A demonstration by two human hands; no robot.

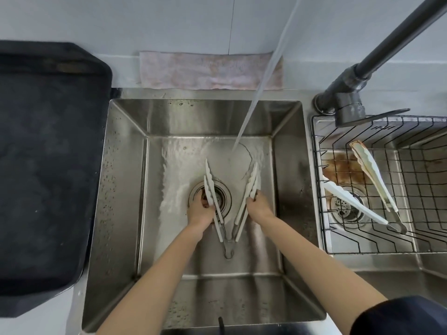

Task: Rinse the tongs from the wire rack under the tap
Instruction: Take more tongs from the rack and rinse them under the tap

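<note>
White tongs (250, 187) are spread wide in a V over the steel sink (125, 165), their metal hinge loop pointing toward me. My left hand (202, 210) grips the left arm above the drain (210, 199). My right hand (258, 206) grips the right arm. A stream of water (256, 97) falls from the dark tap (362, 68) and lands between the two tips. Two more white tongs (355, 204) (373, 175) lie in the wire rack (411, 184) over the right basin.
A dark tray (46, 165) covers the counter left of the sink. A pinkish cloth (208, 70) lies along the wall behind the sink. The tap base stands at the rack's back left corner. Brown stains mark the right basin floor.
</note>
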